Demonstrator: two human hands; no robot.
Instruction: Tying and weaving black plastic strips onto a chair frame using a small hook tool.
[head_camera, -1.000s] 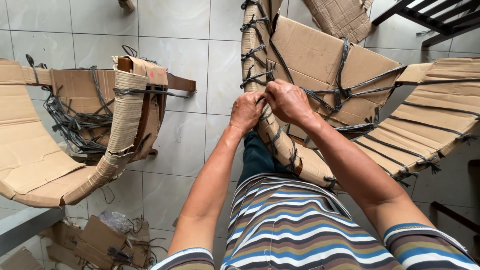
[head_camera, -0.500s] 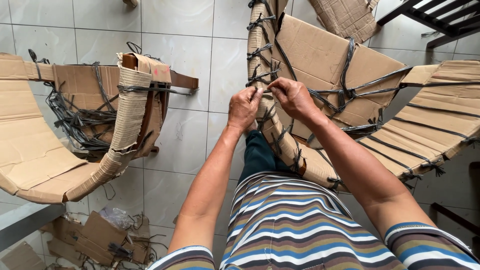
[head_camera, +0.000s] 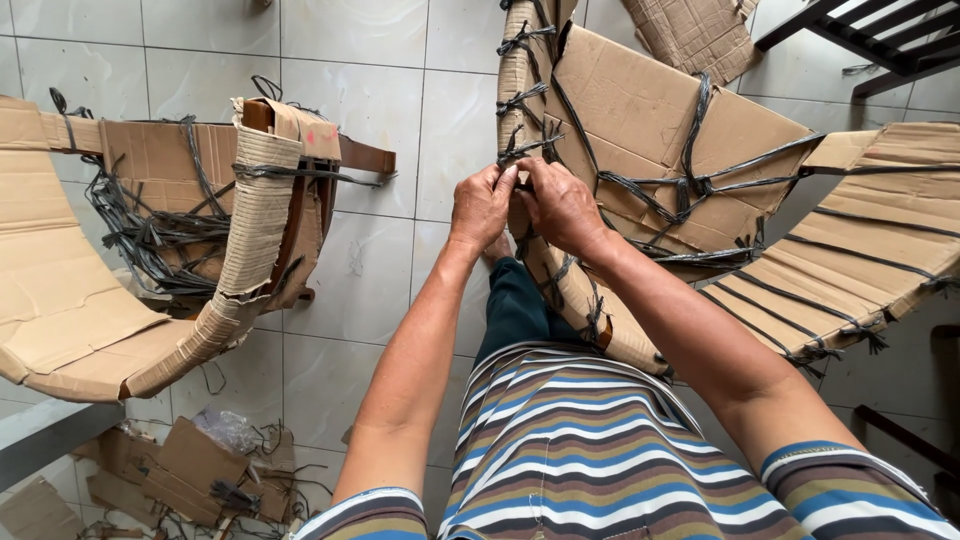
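Centre frame, left hand (head_camera: 482, 205) and right hand (head_camera: 560, 205) pinch a dark strap (head_camera: 522, 150) on the cardboard-wrapped frame (head_camera: 640, 120); fingertips hide the knot.

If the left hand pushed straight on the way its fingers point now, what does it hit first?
The left hand points up and slightly right, fingertips already at the black strap bound around the cardboard-wrapped chair frame. It would likely meet that strap and the cardboard under it at once, though depth is hard to judge.
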